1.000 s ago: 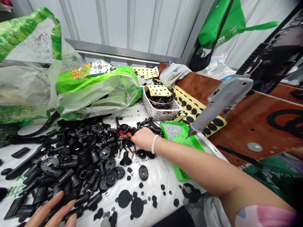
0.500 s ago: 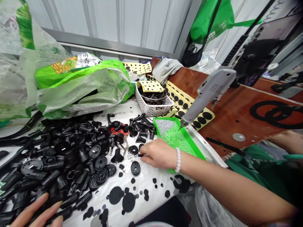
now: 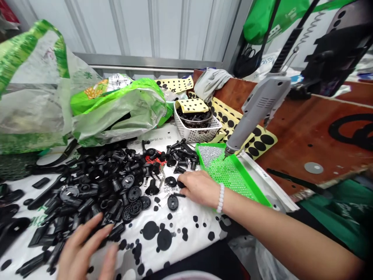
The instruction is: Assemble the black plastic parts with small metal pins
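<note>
My right hand point(image 3: 198, 188), with a white bead bracelet on the wrist, rests palm down on the white spotted sheet point(image 3: 186, 229). Its fingertips pinch a small black part beside a black disc point(image 3: 173, 202). My left hand point(image 3: 84, 252) lies at the bottom left with fingers spread over the near edge of a large heap of black plastic parts point(image 3: 96, 186); it holds nothing that I can see. A green tray point(image 3: 233, 175) with tiny silver screws sits just right of my right hand.
A grey electric screwdriver point(image 3: 256, 112) hangs over the green tray. A white basket point(image 3: 198, 130) of black parts stands behind, next to yellow sheets of black stickers point(image 3: 256, 136). Green and clear plastic bags point(image 3: 116, 109) fill the back left. A brown board point(image 3: 314, 147) lies to the right.
My right hand drew back from the far pile to the sheet near the tray and pinched a small part. My left hand slid right and up onto the heap's near edge.
</note>
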### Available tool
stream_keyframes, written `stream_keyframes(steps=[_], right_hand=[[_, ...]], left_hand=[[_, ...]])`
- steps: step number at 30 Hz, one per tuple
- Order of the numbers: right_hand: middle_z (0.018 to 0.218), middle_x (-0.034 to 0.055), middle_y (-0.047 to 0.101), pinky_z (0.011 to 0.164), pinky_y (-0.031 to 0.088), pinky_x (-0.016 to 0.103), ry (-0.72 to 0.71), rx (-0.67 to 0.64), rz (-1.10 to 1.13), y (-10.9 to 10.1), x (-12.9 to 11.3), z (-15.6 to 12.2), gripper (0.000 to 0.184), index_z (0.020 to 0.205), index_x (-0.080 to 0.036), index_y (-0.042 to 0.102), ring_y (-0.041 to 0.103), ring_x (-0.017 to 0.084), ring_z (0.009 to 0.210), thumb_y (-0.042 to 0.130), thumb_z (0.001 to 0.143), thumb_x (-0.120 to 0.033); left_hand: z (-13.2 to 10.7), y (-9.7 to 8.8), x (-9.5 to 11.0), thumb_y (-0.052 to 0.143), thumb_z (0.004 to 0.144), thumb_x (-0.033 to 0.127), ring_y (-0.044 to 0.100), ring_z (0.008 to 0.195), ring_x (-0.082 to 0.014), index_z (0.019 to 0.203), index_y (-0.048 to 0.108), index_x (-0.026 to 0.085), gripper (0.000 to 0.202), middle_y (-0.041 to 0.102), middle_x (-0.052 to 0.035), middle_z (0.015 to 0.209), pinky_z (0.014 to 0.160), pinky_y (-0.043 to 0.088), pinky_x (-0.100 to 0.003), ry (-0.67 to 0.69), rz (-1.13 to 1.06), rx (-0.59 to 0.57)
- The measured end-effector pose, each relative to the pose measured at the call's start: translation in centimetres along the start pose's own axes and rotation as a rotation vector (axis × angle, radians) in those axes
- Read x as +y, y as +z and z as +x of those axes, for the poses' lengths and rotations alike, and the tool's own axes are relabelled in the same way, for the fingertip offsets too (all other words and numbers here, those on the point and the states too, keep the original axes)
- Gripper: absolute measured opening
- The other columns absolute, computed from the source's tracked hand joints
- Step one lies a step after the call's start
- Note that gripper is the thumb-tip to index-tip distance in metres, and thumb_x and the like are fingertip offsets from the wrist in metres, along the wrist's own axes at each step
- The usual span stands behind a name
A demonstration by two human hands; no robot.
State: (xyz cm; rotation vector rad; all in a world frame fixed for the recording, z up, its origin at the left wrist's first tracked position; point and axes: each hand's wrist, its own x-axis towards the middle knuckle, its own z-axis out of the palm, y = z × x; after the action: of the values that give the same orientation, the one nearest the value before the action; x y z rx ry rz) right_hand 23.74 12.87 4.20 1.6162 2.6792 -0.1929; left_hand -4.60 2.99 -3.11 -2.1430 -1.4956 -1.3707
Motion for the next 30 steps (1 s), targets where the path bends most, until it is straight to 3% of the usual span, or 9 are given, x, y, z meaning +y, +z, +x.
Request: stream_keyframes(steps=[2, 5, 9, 14, 19, 25, 30], right_hand=[[0.079, 0.0055, 0.069, 0.056, 0.031, 0.027, -0.053, -0.005, 0.024, 0.1, -0.1, -0.4, 0.011, 0.081, -0.016, 0.066, 0.061, 0.018, 0.070, 0.064, 0.081, -0.026], [0.079, 0.0025, 0.069, 0.058, 0.033, 0.025, -0.118, 0.017, 0.041, -0.2, 0.0, -0.9, 0.010, 0.085, -0.018, 0.066, 0.061, 0.016, 0.071, 0.064, 0.082, -0.027], [0.086, 0.0052, 0.068, 0.064, 0.037, 0.027, -0.161, 0.090, 0.009, -1.1, -0.5, -0.5, 0.013, 0.093, -0.016, 0.065, 0.061, 0.017, 0.078, 0.057, 0.087, -0.025], [0.092, 0.0088, 0.067, 0.074, 0.040, 0.031, -0.314, 0.135, -0.048, -0.8, -3.5, 2.0, 0.013, 0.092, -0.015, 0.064, 0.060, 0.022, 0.088, 0.058, 0.085, -0.025], [0.086, 0.0101, 0.068, 0.071, 0.044, 0.034, -0.372, 0.114, -0.096, 0.8, -5.3, 5.0, 0.013, 0.092, -0.012, 0.063, 0.064, 0.023, 0.081, 0.054, 0.083, -0.014], [0.089, 0.0110, 0.069, 0.071, 0.046, 0.034, -0.237, 0.094, -0.119, 0.8, -4.7, 7.9, 0.015, 0.094, -0.011, 0.063, 0.065, 0.023, 0.084, 0.050, 0.088, -0.016], [0.097, 0.0085, 0.068, 0.067, 0.043, 0.028, -0.188, 0.089, -0.101, -1.2, -2.5, 6.9, 0.018, 0.100, -0.016, 0.061, 0.064, 0.021, 0.087, 0.052, 0.090, -0.028]], left_hand=[[0.7, 1.0, 2.8, 0.062, 0.077, 0.020, 0.056, 0.109, -0.0312, 0.106, 0.060, 0.018, 0.029, 0.056, -0.0144, 0.123, 0.095, 0.045, -0.052, 0.122, 0.015, -0.134], [1.2, 3.1, 6.5, 0.060, 0.079, 0.018, 0.052, 0.114, -0.0286, 0.109, 0.057, 0.016, 0.030, 0.055, -0.0155, 0.123, 0.095, 0.046, -0.047, 0.270, -0.024, -0.229], [0.7, 5.6, 9.1, 0.056, 0.081, 0.021, 0.052, 0.115, -0.0273, 0.107, 0.058, 0.016, 0.027, 0.059, -0.0158, 0.120, 0.095, 0.047, -0.044, 0.396, -0.084, -0.302], [-0.2, 6.4, 9.0, 0.058, 0.079, 0.019, 0.058, 0.109, -0.0266, 0.104, 0.060, 0.015, 0.026, 0.064, -0.0161, 0.114, 0.090, 0.052, -0.042, 0.443, -0.057, -0.307], [-0.7, 6.3, 8.5, 0.054, 0.082, 0.017, 0.060, 0.106, -0.0245, 0.100, 0.062, 0.018, 0.020, 0.066, -0.0136, 0.110, 0.091, 0.052, -0.040, 0.362, -0.046, -0.278], [-0.4, 6.6, 8.1, 0.055, 0.081, 0.017, 0.064, 0.100, -0.0238, 0.094, 0.064, 0.018, 0.016, 0.069, -0.0122, 0.104, 0.087, 0.054, -0.036, 0.447, -0.056, -0.267], [-0.2, 6.5, 7.8, 0.056, 0.081, 0.018, 0.063, 0.101, -0.0234, 0.096, 0.064, 0.019, 0.017, 0.069, -0.0111, 0.105, 0.087, 0.053, -0.036, 0.464, -0.060, -0.269]])
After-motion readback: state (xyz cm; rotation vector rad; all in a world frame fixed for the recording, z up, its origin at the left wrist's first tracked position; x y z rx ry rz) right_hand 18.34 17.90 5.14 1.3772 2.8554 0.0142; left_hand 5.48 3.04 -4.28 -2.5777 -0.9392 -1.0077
